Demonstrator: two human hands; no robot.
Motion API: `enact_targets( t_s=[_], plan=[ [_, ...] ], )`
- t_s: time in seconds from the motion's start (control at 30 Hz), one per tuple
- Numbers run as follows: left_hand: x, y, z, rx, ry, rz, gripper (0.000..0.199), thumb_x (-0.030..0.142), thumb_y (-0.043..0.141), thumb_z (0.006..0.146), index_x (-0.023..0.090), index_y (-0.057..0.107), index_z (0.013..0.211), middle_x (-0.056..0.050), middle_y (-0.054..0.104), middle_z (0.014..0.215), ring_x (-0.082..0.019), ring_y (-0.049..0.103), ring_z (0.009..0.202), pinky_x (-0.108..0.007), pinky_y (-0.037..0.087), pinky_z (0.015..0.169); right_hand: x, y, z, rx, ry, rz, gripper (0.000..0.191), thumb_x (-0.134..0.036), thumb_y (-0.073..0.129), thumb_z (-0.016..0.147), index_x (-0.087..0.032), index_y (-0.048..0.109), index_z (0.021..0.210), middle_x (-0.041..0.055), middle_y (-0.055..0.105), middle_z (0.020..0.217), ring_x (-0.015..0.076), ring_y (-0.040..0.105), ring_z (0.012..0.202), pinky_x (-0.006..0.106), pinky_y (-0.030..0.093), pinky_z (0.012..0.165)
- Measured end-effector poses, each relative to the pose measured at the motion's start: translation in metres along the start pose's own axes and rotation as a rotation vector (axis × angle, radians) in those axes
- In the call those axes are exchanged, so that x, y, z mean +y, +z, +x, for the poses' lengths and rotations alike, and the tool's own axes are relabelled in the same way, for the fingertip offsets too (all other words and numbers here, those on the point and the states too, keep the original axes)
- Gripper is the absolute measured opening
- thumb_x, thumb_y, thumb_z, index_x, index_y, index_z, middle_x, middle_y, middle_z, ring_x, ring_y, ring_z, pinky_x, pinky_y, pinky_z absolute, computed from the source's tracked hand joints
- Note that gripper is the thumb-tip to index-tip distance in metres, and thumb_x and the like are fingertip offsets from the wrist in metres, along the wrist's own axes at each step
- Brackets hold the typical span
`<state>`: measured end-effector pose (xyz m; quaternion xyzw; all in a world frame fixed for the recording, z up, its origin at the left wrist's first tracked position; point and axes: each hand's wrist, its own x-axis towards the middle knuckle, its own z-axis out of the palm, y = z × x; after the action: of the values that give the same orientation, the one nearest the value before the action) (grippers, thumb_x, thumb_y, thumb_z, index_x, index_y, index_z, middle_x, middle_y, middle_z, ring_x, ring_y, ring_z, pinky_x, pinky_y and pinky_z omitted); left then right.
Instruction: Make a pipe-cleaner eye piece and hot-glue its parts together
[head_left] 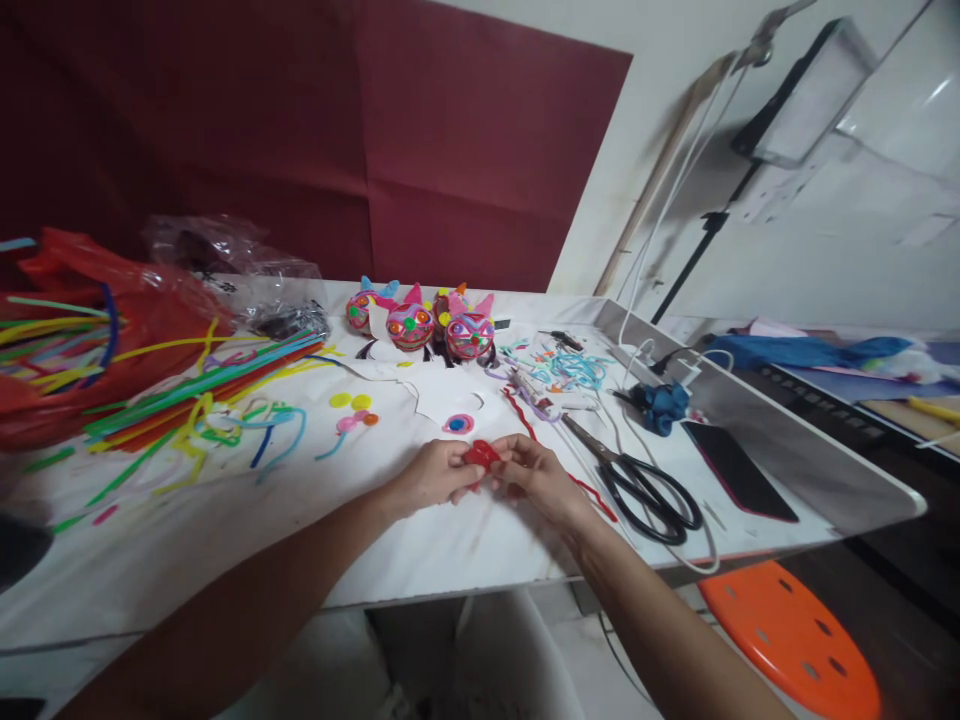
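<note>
Left hand (435, 478) and right hand (541, 485) are both gripping a red piece (484, 455), holding it between them near the front edge of the table (435, 545). A blue-and-pink disc (458, 425) is lying just beyond, beside white paper (442, 392); round painted heads (411, 326) with fuzzy ears are sitting farther back. A thin red strip (595, 495) is running behind the right hand, with black-handled scissors (651, 495) lying to its right, then a flat black phone (739, 470). Fuzzy coloured stems (202, 395) are spreading across the left side, near a crumpled red plastic bag (127, 280). Fingers are partly covering the red piece, so its full shape is staying unclear. Forearms are reaching in from both sides, thumbs and fingertips pinching close together.
</note>
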<state>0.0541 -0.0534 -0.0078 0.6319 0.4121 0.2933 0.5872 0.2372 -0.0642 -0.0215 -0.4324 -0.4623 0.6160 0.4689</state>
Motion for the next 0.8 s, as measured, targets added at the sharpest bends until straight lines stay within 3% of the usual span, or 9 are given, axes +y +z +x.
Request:
enact_targets(
  t_s=[0.07, 0.13, 0.3, 0.47, 0.57, 0.8],
  plan=[
    [-0.002, 0.000, 0.000, -0.042, -0.002, 0.019, 0.014, 0.025, 0.066, 0.080, 0.016, 0.059, 0.070, 0.001, 0.062, 0.060, -0.007, 0.043, 0.043, -0.021, 0.027, 0.042, 0.002, -0.001, -0.001, -0.041, -0.105, -0.133, 0.024, -0.029, 0.083, 0.064, -0.028, 0.075, 0.086, -0.0041, 0.067, 0.063, 0.0126, 0.052, 0.051, 0.024, 0.037, 0.048],
    [-0.004, -0.001, 0.001, -0.075, -0.003, 0.026, 0.015, 0.025, 0.068, 0.077, 0.016, 0.059, 0.069, 0.001, 0.062, 0.060, -0.007, 0.044, 0.044, -0.022, 0.028, 0.043, 0.004, 0.000, 0.000, -0.074, -0.168, -0.222, 0.014, -0.035, 0.081, 0.068, -0.028, 0.076, 0.079, -0.0044, 0.064, 0.060, 0.0122, 0.050, 0.053, 0.025, 0.035, 0.052],
    [-0.008, -0.005, 0.004, -0.068, -0.037, -0.005, 0.018, 0.029, 0.070, 0.076, 0.015, 0.060, 0.072, -0.002, 0.065, 0.066, -0.007, 0.045, 0.046, -0.022, 0.028, 0.044, 0.008, 0.005, 0.002, -0.035, -0.057, -0.151, 0.026, -0.046, 0.082, 0.068, -0.023, 0.070, 0.062, -0.0038, 0.057, 0.050, 0.0100, 0.041, 0.046, 0.023, 0.026, 0.046],
    [-0.009, -0.013, 0.007, -0.088, -0.062, -0.065, 0.027, 0.038, 0.070, 0.078, 0.012, 0.063, 0.080, -0.003, 0.065, 0.066, -0.007, 0.043, 0.046, -0.021, 0.023, 0.043, 0.009, 0.004, 0.005, -0.020, 0.008, -0.070, 0.032, -0.052, 0.079, 0.070, -0.022, 0.069, 0.067, 0.0002, 0.066, 0.057, 0.0112, 0.048, 0.047, 0.023, 0.030, 0.046],
    [-0.011, -0.017, 0.008, -0.112, -0.058, -0.101, 0.035, 0.044, 0.071, 0.077, 0.011, 0.064, 0.088, -0.004, 0.067, 0.070, -0.007, 0.044, 0.047, -0.021, 0.026, 0.043, 0.009, 0.002, 0.007, -0.019, 0.021, -0.034, 0.033, -0.051, 0.081, 0.067, -0.021, 0.068, 0.067, 0.0012, 0.066, 0.056, 0.0114, 0.049, 0.046, 0.023, 0.032, 0.044],
    [-0.014, -0.022, 0.011, -0.088, -0.066, -0.269, 0.051, 0.038, 0.079, 0.073, 0.009, 0.063, 0.112, -0.010, 0.071, 0.084, -0.010, 0.054, 0.057, -0.023, 0.033, 0.048, 0.009, 0.000, 0.008, 0.006, 0.004, 0.013, 0.029, -0.046, 0.079, 0.068, -0.020, 0.067, 0.064, 0.0008, 0.066, 0.055, 0.0107, 0.051, 0.045, 0.021, 0.031, 0.042]
  ],
)
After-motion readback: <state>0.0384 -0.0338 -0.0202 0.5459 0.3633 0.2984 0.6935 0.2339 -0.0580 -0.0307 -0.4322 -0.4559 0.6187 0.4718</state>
